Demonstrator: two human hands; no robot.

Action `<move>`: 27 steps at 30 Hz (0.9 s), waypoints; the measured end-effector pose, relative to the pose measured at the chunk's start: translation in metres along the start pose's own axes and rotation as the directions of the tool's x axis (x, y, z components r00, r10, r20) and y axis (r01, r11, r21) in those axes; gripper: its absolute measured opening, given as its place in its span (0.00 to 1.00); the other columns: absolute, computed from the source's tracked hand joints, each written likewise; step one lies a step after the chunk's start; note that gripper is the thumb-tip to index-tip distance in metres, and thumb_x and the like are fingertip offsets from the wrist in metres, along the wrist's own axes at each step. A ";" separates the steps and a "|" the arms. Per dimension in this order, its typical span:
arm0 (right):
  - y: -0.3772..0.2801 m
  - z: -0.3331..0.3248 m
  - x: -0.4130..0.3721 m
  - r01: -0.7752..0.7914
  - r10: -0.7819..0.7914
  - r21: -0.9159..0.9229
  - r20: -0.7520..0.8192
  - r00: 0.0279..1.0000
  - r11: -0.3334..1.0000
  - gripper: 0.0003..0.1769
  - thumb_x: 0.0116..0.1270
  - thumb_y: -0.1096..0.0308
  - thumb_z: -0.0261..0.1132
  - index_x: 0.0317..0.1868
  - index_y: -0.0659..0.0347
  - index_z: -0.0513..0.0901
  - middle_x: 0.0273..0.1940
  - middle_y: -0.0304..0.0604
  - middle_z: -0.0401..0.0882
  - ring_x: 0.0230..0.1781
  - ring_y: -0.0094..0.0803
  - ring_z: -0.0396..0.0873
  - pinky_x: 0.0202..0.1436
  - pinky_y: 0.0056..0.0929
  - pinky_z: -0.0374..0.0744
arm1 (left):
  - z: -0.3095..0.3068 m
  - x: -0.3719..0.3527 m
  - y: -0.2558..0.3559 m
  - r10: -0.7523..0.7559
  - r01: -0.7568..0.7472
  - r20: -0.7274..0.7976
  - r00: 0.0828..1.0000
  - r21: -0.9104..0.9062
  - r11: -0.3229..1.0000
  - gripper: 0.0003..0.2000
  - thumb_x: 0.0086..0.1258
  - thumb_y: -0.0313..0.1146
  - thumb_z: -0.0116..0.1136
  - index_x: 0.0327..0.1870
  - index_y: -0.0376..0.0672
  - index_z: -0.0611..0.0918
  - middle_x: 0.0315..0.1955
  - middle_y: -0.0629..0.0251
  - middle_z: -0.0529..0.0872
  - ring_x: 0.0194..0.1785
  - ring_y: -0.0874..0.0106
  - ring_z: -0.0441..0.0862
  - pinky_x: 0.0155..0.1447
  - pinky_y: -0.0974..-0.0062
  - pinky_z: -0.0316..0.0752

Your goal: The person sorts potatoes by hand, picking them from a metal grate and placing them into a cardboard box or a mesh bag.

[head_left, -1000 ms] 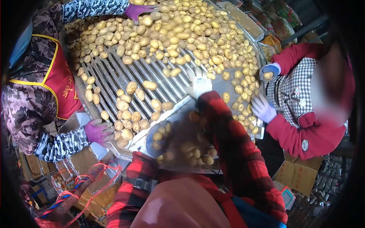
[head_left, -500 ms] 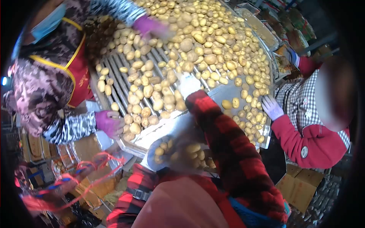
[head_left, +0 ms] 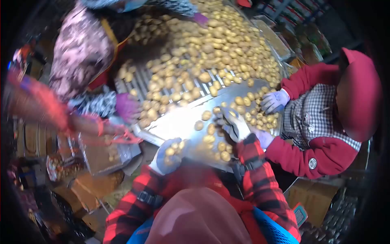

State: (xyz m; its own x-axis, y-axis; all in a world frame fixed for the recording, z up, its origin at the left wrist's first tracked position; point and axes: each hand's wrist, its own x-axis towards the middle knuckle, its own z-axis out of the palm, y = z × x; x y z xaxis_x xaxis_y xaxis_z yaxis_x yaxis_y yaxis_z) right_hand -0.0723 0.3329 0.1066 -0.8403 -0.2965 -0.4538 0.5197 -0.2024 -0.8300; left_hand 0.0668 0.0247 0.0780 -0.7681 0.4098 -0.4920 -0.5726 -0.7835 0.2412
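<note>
My left hand (head_left: 166,157), in a grey-and-white glove, is cupped around several small potatoes (head_left: 172,150) at the near edge of the metal chute. My right hand (head_left: 235,127), gloved alike, is over the bare metal sheet (head_left: 178,122) with its fingers curled. A bit of yellow, seemingly a potato, shows between thumb and fingers, partly hidden. Loose potatoes (head_left: 209,138) lie on the sheet between my hands. Beyond them, a big heap of potatoes (head_left: 227,44) covers the slatted grate (head_left: 140,91).
At the right, a co-worker in a checked apron (head_left: 300,112) has gloved hands (head_left: 275,101) close to my right hand. On the left, another person's purple glove (head_left: 128,107) rests by the grate. Cardboard boxes (head_left: 310,199) stand below. A blurred red strap (head_left: 97,126) hangs at left.
My right hand has come back from the grate to the metal sheet. My left hand still holds potatoes. The person at left leans farther over the heap, and the right co-worker's hands have moved inward.
</note>
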 end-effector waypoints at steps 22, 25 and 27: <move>0.120 0.316 -0.061 -0.640 0.367 0.033 0.796 0.482 0.768 0.36 0.73 0.59 0.68 0.75 0.60 0.64 0.66 0.51 0.73 0.63 0.43 0.79 0.57 0.32 0.84 | -0.168 -0.295 0.082 0.679 -0.516 -0.138 0.721 -0.761 0.394 0.15 0.76 0.39 0.61 0.57 0.43 0.85 0.67 0.59 0.78 0.72 0.70 0.73 0.49 0.80 0.87; 0.107 0.290 -0.076 -0.567 0.448 -0.037 0.656 0.607 0.823 0.35 0.75 0.54 0.66 0.74 0.60 0.65 0.65 0.50 0.74 0.62 0.42 0.80 0.60 0.34 0.83 | -0.173 -0.298 0.133 0.708 -0.612 -0.218 0.672 -0.702 0.365 0.13 0.74 0.37 0.64 0.53 0.43 0.84 0.63 0.60 0.80 0.70 0.72 0.73 0.47 0.83 0.86; 0.103 0.266 -0.083 -0.540 0.424 0.000 0.619 0.661 0.842 0.34 0.75 0.53 0.66 0.73 0.60 0.67 0.65 0.50 0.75 0.61 0.42 0.81 0.61 0.35 0.83 | -0.183 -0.296 0.175 0.762 -0.715 -0.252 0.597 -0.598 0.362 0.11 0.72 0.38 0.65 0.50 0.43 0.85 0.60 0.60 0.81 0.66 0.72 0.78 0.46 0.84 0.86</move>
State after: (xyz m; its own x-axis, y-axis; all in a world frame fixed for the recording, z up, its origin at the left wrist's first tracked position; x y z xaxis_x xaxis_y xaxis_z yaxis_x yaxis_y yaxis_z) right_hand 0.0922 0.0879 0.1451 -0.2397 -0.8596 -0.4512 0.8910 -0.0102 -0.4539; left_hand 0.2459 -0.3196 0.1123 -0.8223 -0.4700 -0.3208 0.5132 -0.8561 -0.0614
